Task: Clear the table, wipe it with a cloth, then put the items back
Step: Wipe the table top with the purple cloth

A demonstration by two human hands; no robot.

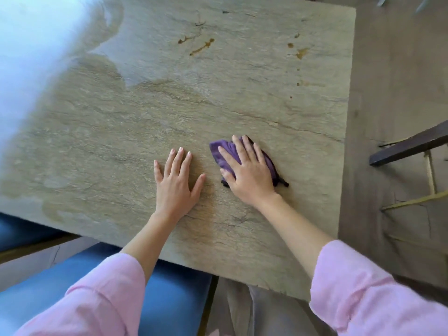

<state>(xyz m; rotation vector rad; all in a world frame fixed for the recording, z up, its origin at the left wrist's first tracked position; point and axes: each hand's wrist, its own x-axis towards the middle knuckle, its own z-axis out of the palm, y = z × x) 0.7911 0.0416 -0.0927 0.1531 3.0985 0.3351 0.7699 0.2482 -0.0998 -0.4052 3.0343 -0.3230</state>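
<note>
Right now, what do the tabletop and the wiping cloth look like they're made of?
The tabletop looks like slate-type stone or a stone-look veneer, matte: layered grain, rough flaked ridges, darker wet-looking patches. Which of the two, I cannot tell. The purple cloth under the right hand looks like soft microfibre or terry: fuzzy nap, limp folds.

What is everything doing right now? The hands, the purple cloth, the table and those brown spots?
left hand: flat on the table, fingers spread, holding nothing.
right hand: pressed flat on the cloth.
purple cloth: bunched up under the right hand, on the table.
table: cleared of items, damp patches showing.
brown spots: on the far side, not wiped yet.
</note>
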